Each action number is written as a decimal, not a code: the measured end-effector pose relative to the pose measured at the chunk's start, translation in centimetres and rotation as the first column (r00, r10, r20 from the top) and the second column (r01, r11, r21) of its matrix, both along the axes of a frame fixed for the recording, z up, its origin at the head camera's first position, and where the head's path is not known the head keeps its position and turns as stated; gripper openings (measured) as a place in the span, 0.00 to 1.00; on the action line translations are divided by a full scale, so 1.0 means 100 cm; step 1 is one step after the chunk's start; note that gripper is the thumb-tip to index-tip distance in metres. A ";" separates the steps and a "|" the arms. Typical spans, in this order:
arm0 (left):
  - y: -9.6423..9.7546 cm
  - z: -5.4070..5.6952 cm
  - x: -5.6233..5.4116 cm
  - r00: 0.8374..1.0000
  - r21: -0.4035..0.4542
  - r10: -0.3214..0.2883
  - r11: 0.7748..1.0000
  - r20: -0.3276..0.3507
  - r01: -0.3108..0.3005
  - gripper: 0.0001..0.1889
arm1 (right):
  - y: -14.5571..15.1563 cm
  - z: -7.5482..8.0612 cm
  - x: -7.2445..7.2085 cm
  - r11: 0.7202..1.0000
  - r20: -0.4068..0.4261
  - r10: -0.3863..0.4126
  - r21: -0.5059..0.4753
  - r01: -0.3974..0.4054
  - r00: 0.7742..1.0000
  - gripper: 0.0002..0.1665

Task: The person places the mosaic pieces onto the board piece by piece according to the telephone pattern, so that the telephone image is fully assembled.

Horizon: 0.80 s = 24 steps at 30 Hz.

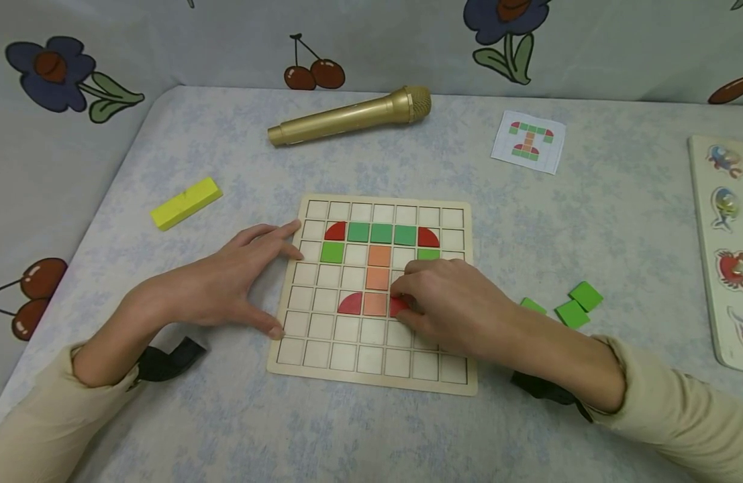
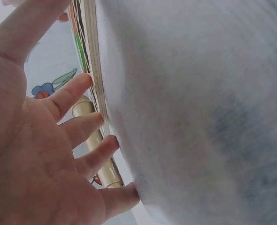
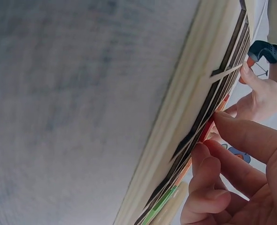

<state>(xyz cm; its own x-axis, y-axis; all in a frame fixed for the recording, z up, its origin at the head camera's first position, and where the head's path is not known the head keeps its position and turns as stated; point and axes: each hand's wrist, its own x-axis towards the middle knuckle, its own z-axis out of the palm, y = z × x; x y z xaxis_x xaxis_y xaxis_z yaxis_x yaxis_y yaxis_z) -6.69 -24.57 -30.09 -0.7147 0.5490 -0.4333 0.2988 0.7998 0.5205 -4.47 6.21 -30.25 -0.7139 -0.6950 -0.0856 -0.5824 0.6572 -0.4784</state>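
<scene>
A pale wooden grid board [image 1: 371, 381] lies flat on the table, with coloured tiles set in some of its square cells. My right hand [image 1: 462, 308] pinches a red quarter-round tile [image 1: 398, 306] between thumb and fingertips, at the cell just right of the lowest orange tile [image 1: 374, 304]. The right wrist view shows that red tile [image 3: 207, 130] at the board's surface. With fingers spread, my left hand [image 1: 217, 285] touches the board's left edge. Another red quarter-round tile [image 1: 350, 303] sits left of the orange column. Green tiles [image 1: 380, 233] line an upper row between red end pieces.
Loose green tiles [image 1: 572, 313] lie right of the board, partly behind my right forearm. A printed pattern card [image 1: 529, 142] and a gold microphone [image 1: 350, 117] are farther back. At left lies a yellow block [image 1: 186, 203]; at the right edge, a sea-animal board [image 1: 705, 255].
</scene>
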 end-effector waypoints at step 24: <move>0.001 0.000 0.000 1.000 0.001 0.007 1.000 0.004 -0.007 0.47 | 0.010 0.005 0.000 0.995 0.030 0.059 -0.078 -0.056 0.998 0.08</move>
<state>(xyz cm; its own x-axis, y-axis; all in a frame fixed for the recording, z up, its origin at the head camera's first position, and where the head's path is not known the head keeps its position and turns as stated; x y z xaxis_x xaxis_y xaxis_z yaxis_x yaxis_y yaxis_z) -6.67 -24.51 -30.07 -0.7168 0.5443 -0.4358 0.2906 0.8013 0.5229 -4.52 7.19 -29.74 -0.6704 -0.7401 -0.0522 -0.6018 0.5836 -0.5452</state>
